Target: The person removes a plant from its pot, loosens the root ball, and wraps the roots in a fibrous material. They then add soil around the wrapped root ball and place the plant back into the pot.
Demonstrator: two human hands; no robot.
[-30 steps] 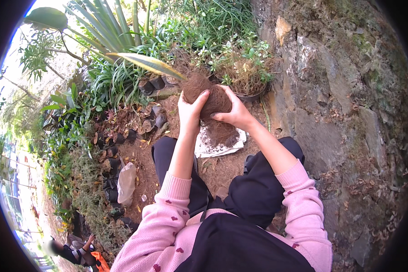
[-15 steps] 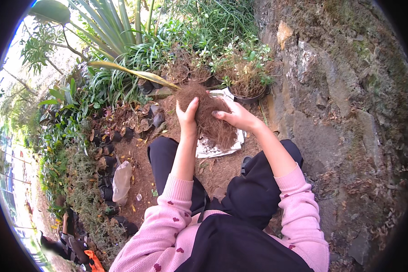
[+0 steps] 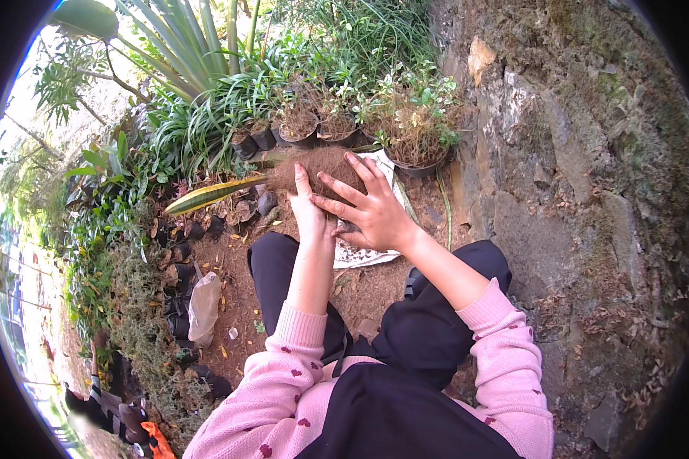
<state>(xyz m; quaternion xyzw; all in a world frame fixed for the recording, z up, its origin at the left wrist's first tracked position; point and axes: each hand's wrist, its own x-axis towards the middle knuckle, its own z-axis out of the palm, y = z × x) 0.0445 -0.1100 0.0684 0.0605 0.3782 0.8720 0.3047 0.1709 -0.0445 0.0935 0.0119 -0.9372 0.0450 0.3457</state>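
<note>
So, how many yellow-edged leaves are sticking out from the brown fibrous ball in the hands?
1: a yellow-edged leaf pointing left from the left end of the brown fibrous ball. Others may be hidden.

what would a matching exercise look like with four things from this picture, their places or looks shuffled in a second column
Things:
1. leaf
2. ball
3. sheet
4. bag

Places and looks:
A. white, with dark specks
B. on the ground, left of the legs
C. green with yellow edges
D. brown and fibrous, touched by left hand and right hand

Pairs: 1-C, 2-D, 3-A, 4-B
</note>
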